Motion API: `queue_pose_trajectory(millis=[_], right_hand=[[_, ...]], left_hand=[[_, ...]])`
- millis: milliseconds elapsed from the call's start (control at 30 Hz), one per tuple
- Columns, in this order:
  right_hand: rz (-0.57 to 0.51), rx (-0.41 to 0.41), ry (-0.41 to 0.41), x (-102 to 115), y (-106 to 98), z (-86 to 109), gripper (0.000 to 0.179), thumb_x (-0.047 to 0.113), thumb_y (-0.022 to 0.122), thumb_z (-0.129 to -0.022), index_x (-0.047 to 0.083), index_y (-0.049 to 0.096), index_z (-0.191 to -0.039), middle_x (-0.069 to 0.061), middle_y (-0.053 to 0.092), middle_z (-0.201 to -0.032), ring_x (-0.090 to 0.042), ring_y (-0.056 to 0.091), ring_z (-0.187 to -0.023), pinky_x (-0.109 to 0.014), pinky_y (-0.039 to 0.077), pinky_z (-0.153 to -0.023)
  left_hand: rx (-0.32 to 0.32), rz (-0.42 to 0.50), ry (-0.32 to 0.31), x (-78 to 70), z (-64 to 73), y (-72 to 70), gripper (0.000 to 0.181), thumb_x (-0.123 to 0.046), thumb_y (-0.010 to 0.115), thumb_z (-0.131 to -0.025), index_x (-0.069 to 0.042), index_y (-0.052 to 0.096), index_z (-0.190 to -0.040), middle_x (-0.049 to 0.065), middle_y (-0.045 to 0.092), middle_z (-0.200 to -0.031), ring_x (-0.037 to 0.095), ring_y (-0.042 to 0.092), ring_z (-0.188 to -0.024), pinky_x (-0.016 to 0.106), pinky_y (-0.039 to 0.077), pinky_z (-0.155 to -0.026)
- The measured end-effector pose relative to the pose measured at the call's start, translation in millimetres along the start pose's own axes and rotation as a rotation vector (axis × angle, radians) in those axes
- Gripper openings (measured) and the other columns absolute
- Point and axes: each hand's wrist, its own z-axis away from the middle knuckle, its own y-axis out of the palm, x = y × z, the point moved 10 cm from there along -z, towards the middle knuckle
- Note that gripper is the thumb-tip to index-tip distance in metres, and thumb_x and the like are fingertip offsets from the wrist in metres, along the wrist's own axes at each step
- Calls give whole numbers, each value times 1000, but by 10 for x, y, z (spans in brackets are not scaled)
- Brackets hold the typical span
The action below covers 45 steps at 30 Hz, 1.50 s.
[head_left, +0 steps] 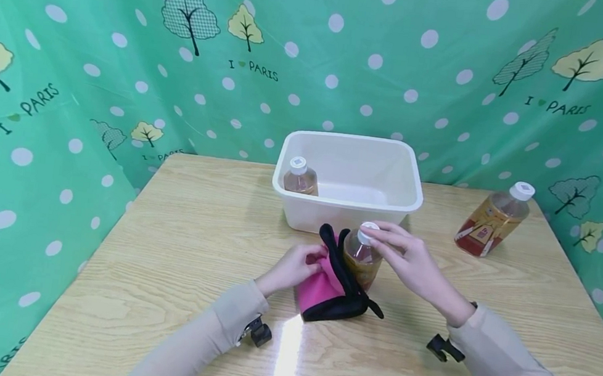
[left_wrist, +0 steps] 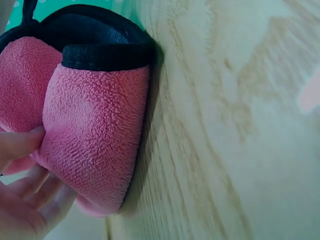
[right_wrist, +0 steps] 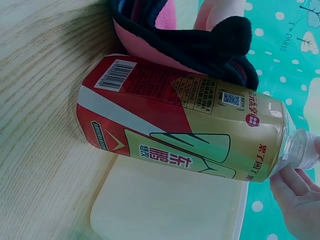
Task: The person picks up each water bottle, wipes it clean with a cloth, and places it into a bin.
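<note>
A bottle (head_left: 363,268) with a white cap and a red and gold label stands upright in front of the white bin. My right hand (head_left: 405,254) holds it by the cap and neck, as the right wrist view also shows. Against its left side lies a pink fleece cloth (head_left: 318,290) with black edging and a small black loop. Thumb and fingers of my left hand (head_left: 298,266) pinch the pink fabric near its left edge. Up close in the left wrist view, the cloth (left_wrist: 95,115) is folded and bulging, its dark underside partly showing.
Behind the hands, a white plastic bin (head_left: 343,214) holds a similar capped bottle (head_left: 300,182) at its left end. Another such bottle (head_left: 490,219) is on the table's right side. A green patterned curtain (head_left: 350,51) hangs behind the wooden table (head_left: 189,243).
</note>
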Motion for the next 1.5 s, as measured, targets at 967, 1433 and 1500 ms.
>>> queue_pose_trajectory(millis=[967, 1433, 1500], right_hand=[[22, -36, -29, 16, -17, 3, 27, 1, 54, -85, 3, 61, -111, -12, 56, -115, -15, 51, -100, -13, 45, -74], [9, 4, 28, -18, 4, 6, 28, 6, 52, -87, 6, 59, -115, -13, 53, -119, -24, 51, -106, -25, 46, -82], [7, 5, 32, -23, 6, 8, 29, 6, 52, -87, 6, 59, -115, -12, 53, -119, -23, 50, -106, -24, 46, -82]], left_hand=[[-86, 107, 32, -235, -29, -233, 19, 9, 57, -73, 6, 61, -92, 17, 63, -87, 23, 59, -75, 21, 49, -67], [34, 24, 5, -23, -54, -11, 19, 11, 57, -74, 5, 62, -92, 15, 64, -89, 23, 60, -83, 23, 48, -76], [32, 20, 10, -25, -51, -5, 19, 11, 57, -74, 5, 62, -92, 15, 64, -90, 24, 60, -85, 25, 47, -78]])
